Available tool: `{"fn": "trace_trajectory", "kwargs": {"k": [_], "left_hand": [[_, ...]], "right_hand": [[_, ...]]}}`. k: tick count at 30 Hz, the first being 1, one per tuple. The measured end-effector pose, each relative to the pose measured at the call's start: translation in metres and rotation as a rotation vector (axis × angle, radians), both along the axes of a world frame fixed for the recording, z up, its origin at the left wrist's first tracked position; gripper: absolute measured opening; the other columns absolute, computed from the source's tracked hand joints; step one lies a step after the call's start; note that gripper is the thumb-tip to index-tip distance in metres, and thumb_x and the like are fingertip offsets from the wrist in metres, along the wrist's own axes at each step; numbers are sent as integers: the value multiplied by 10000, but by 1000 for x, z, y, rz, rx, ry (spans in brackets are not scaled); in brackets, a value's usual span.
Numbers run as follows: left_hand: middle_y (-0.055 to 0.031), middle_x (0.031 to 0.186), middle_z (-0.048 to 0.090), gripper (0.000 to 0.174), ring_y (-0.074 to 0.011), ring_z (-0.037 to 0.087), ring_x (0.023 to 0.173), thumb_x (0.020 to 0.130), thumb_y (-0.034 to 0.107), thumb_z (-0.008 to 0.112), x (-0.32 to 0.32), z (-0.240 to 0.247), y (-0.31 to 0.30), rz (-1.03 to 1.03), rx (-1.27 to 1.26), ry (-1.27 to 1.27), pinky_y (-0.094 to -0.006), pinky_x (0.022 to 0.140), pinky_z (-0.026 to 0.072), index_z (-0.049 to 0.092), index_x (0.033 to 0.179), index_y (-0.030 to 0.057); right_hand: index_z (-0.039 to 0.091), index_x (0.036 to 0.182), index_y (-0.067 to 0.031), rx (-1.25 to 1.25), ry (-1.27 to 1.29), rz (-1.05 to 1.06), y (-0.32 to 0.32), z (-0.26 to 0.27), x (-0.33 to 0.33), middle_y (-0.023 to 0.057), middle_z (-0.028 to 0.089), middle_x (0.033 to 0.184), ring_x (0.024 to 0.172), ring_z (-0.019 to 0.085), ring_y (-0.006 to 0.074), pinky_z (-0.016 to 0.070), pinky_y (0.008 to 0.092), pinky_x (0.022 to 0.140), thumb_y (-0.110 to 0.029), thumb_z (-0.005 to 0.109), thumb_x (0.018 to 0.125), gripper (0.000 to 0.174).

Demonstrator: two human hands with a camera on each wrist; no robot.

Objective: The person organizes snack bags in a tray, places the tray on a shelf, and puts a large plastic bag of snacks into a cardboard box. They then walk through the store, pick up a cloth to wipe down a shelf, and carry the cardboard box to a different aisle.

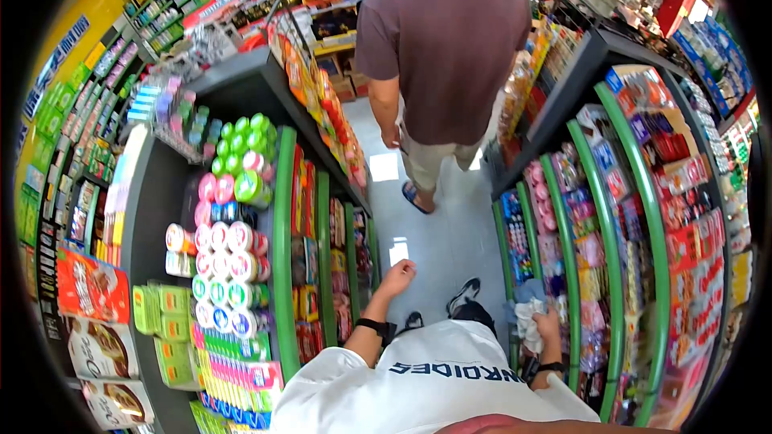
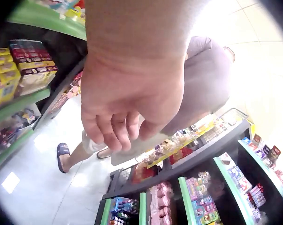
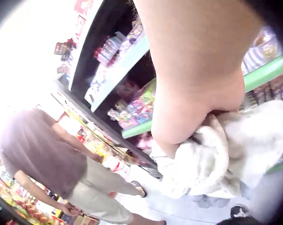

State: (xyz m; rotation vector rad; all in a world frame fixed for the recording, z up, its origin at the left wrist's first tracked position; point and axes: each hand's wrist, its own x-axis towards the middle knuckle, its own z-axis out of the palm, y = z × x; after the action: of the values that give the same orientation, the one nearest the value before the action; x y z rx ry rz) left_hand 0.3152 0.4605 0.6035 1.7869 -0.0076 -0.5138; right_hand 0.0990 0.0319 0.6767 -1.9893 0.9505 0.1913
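Observation:
My left hand (image 1: 398, 277) hangs in front of me over the aisle floor, its fingers loosely curled around nothing. Seen in the left wrist view, that hand (image 2: 132, 96) has its fingers bent downward. On the other side, my right hand (image 1: 548, 329) grips a bundle of white and grey-blue cloth (image 1: 527, 313) low beside the right-hand shelves. The crumpled cloth (image 3: 202, 161) spills from under the palm in the right wrist view, with a thick folded edge showing; the right fingers are mostly hidden.
Ahead in the aisle, a person in a dark shirt (image 1: 450, 40) stands facing away. Green-edged shelves with round tubs (image 1: 229, 253) rise on the left. Shelves of packaged goods (image 1: 591, 233) line the right. Between them runs the pale tiled floor (image 1: 438, 245).

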Motion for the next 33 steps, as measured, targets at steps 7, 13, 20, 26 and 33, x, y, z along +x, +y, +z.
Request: {"fn": "trace_trajectory", "kwargs": {"k": [7,13,20,26,33], "left_hand": [[-57,779,590,244,-161,561,730,809,169,613,148,5,-34,-89,145,-33,-304,677,468,583,998,17],[-97,893,624,359,-194,598,765,805,213,650,270,69,-68,6,163,-64,-329,694,486,563,1084,4],[-175,1209,529,652,-278,570,1029,753,189,690,405,137,-96,163,111,-300,-363,890,455,410,1317,21],[-208,1223,515,719,-323,530,1122,699,184,748,540,133,-55,245,180,-532,-373,923,435,407,1311,20],[-185,1088,591,582,-340,568,1013,698,184,739,660,162,-9,332,55,-467,-385,878,445,522,1208,7]], "right_hand": [[504,1179,96,-43,-183,66,-43,-19,205,235,597,1102,1033,577,326,428,357,911,-132,627,645,593],[478,1224,79,281,-341,459,-26,-6,440,208,574,1158,1089,546,289,403,335,944,-110,638,683,595],[413,1307,60,498,-352,908,84,78,682,162,538,1216,1122,514,225,401,308,950,-77,639,710,653],[348,1375,27,937,-70,1194,167,121,841,108,523,1241,1125,495,177,377,276,964,4,576,707,707],[352,1404,-42,1146,48,1367,230,159,993,61,543,1155,1038,506,138,392,260,912,5,506,628,793]]}}
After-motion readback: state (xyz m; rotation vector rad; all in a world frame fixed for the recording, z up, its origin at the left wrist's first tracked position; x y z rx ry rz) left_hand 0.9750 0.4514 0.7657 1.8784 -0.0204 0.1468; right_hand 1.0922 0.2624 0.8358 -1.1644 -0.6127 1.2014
